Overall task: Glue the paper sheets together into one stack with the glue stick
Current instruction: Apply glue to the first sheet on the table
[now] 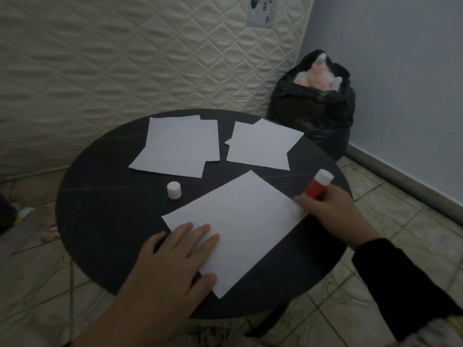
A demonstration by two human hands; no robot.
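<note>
A white paper sheet [240, 221] lies slanted at the front of the round black table [105, 196]. My left hand [172, 261] rests flat on its near left corner, fingers spread. My right hand [335, 214] grips the red glue stick [318, 185], tilted, its lower end at the sheet's right corner and hidden by my fingers. The stick's white cap [174, 189] stands on the table left of the sheet. Two loose piles of white sheets lie at the back: the left pile [178, 146] and the right pile [263, 146].
A quilted mattress [125, 58] leans behind the table. A stuffed black plastic bag [313, 113] sits on the tiled floor at the back right, against a blue wall [400, 71]. Small clutter lies on the floor at the left.
</note>
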